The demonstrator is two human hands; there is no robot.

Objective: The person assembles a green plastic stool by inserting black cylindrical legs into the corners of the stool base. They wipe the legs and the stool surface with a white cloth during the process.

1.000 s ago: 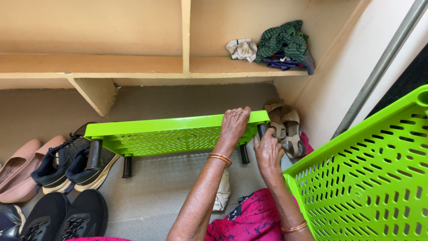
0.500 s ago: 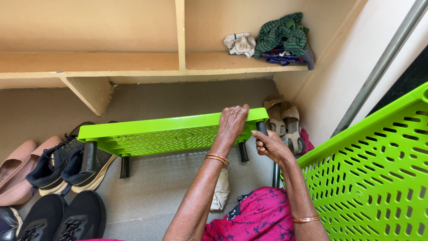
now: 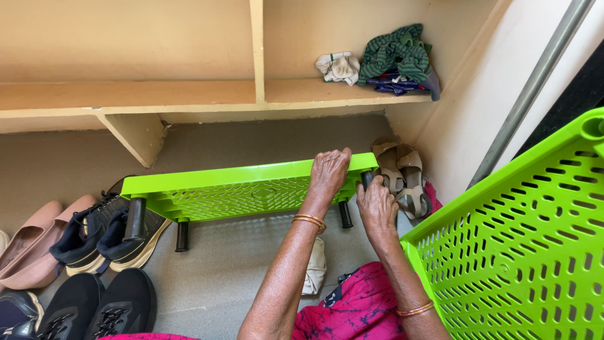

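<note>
1. So the floor (image 3: 239,277) here is plain grey, kind of matte concrete-looking, and it runs back under a low built-in ledge.
2. That ledge is a beige shelf (image 3: 189,94) along the back wall, split by an upright divider (image 3: 257,44), with an angled bracket (image 3: 135,133) propping it up on the left.
3. On the right bay of the shelf sit a crumpled white cloth (image 3: 340,66) and a striped green cloth bundle (image 3: 397,56), touching each other.
4. The main thing is a lime green perforated rack shelf (image 3: 233,189) tilted on edge on the floor, black tube legs (image 3: 135,219) sticking out toward the camera.
5. Left hand (image 3: 329,175) is clamped over the top rim of it, near the right end (bangles on that wrist).
6. Right hand (image 3: 376,204) is wrapped round the black leg at the right corner, fingers closed on it, just beside the other hand.
7. Second green perforated panel (image 3: 522,252) leans in at the right, close to the camera.
8. Shoes line the left: pink flats (image 3: 31,239), dark navy sneakers (image 3: 94,230) partly under the rack, black sneakers (image 3: 94,308) nearer.
9. Tan sandals (image 3: 402,173) are tucked in the right corner by the cream wall (image 3: 465,107), with a grey metal pole (image 3: 535,82) slanting past.
10. A small white bag (image 3: 314,267) lies on the floor below the left forearm.
</note>
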